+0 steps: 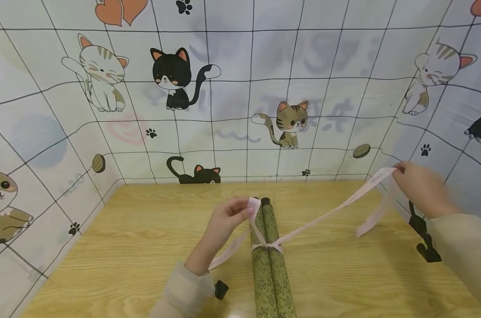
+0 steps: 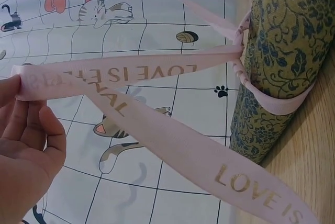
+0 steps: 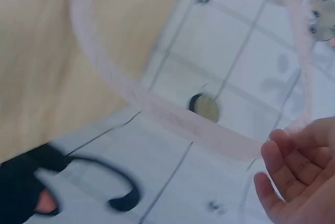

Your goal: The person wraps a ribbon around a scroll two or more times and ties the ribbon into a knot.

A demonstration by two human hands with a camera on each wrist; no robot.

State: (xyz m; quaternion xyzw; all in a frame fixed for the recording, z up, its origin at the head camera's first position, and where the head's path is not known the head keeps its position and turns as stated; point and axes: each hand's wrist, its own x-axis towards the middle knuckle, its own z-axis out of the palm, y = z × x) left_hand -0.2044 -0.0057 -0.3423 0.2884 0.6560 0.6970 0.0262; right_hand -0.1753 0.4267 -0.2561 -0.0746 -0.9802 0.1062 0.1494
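Observation:
Two green patterned rolls (image 1: 262, 274) with dark ends lie side by side on the wooden table. A pale pink ribbon (image 1: 316, 220) circles both and crosses over itself on top; gold lettering reading "LOVE IS" shows in the left wrist view. My left hand (image 1: 229, 221) pinches one length of the ribbon (image 2: 136, 72) between thumb and fingers, just above the rolls, its loose tail hanging down. Far to the right, my right hand (image 1: 421, 187) pinches the other length, drawn out in a slant from the crossing. That tail (image 3: 172, 119) dangles below the right hand.
The wooden table (image 1: 145, 247) meets a white gridded cloth backdrop (image 1: 232, 150) printed with cartoon cats, behind and at both sides. A small black object (image 1: 221, 289) appears beside the left sleeve.

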